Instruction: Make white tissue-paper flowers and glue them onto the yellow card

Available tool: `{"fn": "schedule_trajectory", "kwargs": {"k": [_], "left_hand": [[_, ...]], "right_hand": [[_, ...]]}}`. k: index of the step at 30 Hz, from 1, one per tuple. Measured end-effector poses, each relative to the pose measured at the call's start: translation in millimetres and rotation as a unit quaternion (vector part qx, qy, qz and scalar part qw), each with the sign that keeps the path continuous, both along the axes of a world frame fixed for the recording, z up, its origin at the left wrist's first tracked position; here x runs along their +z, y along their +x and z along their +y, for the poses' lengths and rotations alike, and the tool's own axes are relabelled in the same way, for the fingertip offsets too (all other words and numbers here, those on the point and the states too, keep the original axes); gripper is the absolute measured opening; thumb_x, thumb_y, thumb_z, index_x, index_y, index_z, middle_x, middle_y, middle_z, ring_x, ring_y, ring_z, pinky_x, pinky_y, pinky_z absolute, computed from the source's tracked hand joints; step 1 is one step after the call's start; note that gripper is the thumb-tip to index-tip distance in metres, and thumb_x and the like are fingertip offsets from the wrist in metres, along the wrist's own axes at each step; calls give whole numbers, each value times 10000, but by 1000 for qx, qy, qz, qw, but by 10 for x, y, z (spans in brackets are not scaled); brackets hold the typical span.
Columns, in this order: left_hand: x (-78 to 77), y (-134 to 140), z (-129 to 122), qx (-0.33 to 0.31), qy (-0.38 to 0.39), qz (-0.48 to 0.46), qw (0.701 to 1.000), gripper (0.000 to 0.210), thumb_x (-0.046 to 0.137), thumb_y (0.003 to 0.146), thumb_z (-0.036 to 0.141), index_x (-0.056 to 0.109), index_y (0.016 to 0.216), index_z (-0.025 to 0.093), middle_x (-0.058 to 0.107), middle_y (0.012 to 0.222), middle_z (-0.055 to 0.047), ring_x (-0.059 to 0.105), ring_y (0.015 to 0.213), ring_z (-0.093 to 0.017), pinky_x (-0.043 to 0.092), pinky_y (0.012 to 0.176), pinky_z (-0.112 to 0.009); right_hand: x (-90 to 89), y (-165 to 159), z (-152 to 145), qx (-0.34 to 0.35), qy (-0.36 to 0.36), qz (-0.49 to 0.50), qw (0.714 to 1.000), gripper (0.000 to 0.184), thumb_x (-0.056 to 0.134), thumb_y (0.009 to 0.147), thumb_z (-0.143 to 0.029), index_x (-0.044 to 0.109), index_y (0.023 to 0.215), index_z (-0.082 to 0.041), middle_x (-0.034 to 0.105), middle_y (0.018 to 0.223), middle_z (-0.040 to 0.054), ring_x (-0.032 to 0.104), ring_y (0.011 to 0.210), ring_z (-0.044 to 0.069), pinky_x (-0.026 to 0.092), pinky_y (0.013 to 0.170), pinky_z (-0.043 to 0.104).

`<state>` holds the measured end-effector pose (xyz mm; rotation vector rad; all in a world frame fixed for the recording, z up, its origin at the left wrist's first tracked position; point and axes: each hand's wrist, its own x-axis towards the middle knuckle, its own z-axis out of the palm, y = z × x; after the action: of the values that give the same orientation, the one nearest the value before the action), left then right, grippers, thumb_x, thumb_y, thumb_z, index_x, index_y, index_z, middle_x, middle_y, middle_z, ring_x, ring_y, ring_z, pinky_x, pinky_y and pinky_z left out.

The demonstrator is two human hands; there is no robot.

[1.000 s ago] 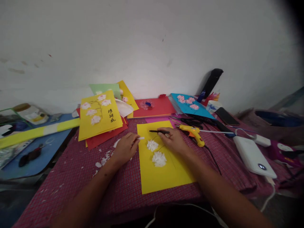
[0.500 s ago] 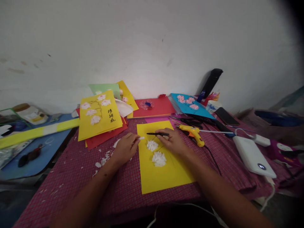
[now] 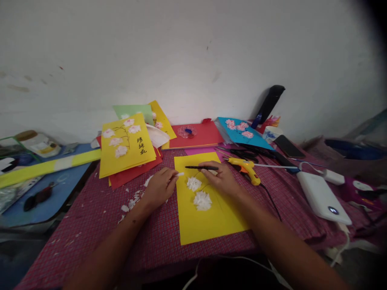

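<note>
My left hand (image 3: 161,186) is closed, pinching a small white strip (image 3: 180,174) that looks like paper at its fingertips, by the left edge of a yellow sheet (image 3: 193,229). My right hand (image 3: 222,177) is over the upper part of this sheet. Its fingers grip slim black tweezers (image 3: 196,167), pointing left above the strip. Two white ruffled flowers, an upper one (image 3: 194,183) and a lower one (image 3: 202,200), sit on the sheet beside thin drawn stems. White scraps (image 3: 130,204) lie on the cloth near my left wrist.
A yellow glue gun (image 3: 246,167) with its cord lies right of the sheet. Beyond it are a white power bank (image 3: 323,197) and a phone (image 3: 289,146). Finished flower cards (image 3: 123,149) are stacked at left; a blue card (image 3: 242,133) leans at the back.
My right hand has turned slightly, and the tweezers lie more level, a little higher on the sheet. My left hand stays nearly still with the white strip. The view has shifted slightly.
</note>
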<state>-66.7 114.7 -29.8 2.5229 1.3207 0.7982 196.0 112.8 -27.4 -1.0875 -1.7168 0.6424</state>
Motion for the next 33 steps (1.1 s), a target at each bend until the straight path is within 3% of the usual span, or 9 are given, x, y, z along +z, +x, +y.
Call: {"fn": "schedule_trajectory", "kwargs": {"k": [5, 9, 18, 26, 33], "left_hand": [[-23, -4, -2, 3, 1, 4, 1000, 179, 467, 998, 278, 622, 1043, 201, 658, 987, -69, 621, 931, -208, 494, 840, -349], [-22, -3, -1, 0, -1, 5, 1000, 177, 463, 1003, 285, 616, 1046, 206, 654, 986, -64, 618, 935, -206, 495, 834, -350], [20, 19, -21, -1, 6, -1, 1000, 190, 451, 1009, 293, 618, 1002, 203, 650, 934, -56, 613, 891, -200, 491, 815, -347], [22, 20, -17, 9, 6, 3, 1000, 167, 472, 998, 294, 611, 978, 203, 657, 937, -54, 616, 893, -202, 494, 809, -345], [-24, -1, -3, 15, -2, -4, 1000, 129, 496, 973, 278, 611, 966, 219, 690, 958, -46, 641, 901, -197, 503, 816, -336]], "right_hand": [[-16, 19, 45, -83, -1, 87, 993, 200, 635, 859, -330, 737, 990, -220, 784, 955, 69, 732, 857, 231, 566, 795, 366], [-54, 28, 63, -104, -7, 81, 991, 203, 630, 842, -333, 729, 977, -217, 781, 926, 71, 729, 813, 230, 566, 738, 349], [-117, 62, 121, -168, 18, 85, 982, 198, 602, 854, -342, 717, 957, -217, 764, 872, 63, 722, 829, 245, 566, 763, 368], [-152, 78, 150, -180, 17, 93, 979, 187, 628, 837, -325, 703, 952, -197, 737, 830, 55, 690, 756, 228, 544, 701, 342], [-148, 98, 129, -186, 31, 36, 981, 222, 579, 913, -398, 672, 897, -196, 707, 796, 51, 645, 717, 219, 502, 648, 321]]}}
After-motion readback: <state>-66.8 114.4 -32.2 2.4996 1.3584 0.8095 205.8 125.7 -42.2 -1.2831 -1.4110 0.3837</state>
